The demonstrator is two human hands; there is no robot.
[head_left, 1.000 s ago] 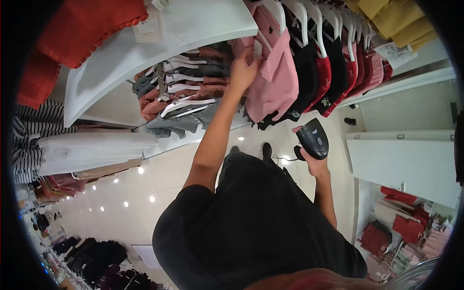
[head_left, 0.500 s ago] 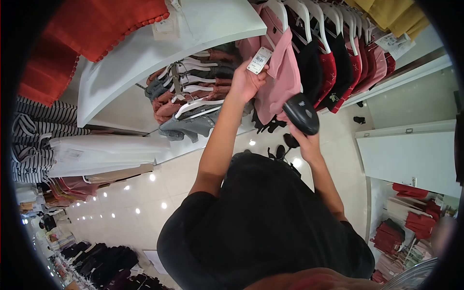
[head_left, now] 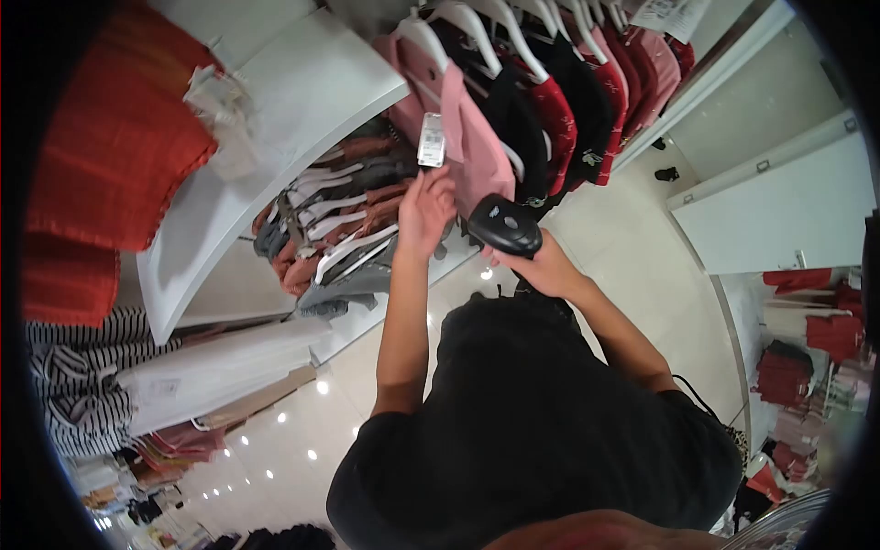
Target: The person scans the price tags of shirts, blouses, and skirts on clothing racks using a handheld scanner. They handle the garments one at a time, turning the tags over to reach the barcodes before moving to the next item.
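The price tag (head_left: 431,139), just left of the pink garment (head_left: 477,151), is pinched by fingers of the left hand (head_left: 425,213), and the barcode scanner (head_left: 505,225), gripped just below that garment in the curled fingers of the right hand (head_left: 541,269), seemingly needs aiming squarely at the tag for the scan.

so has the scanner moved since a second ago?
Yes. The scanner in the right hand moved up: it was low, clear of the pink garment, and now sits at its hem, below the price tag.
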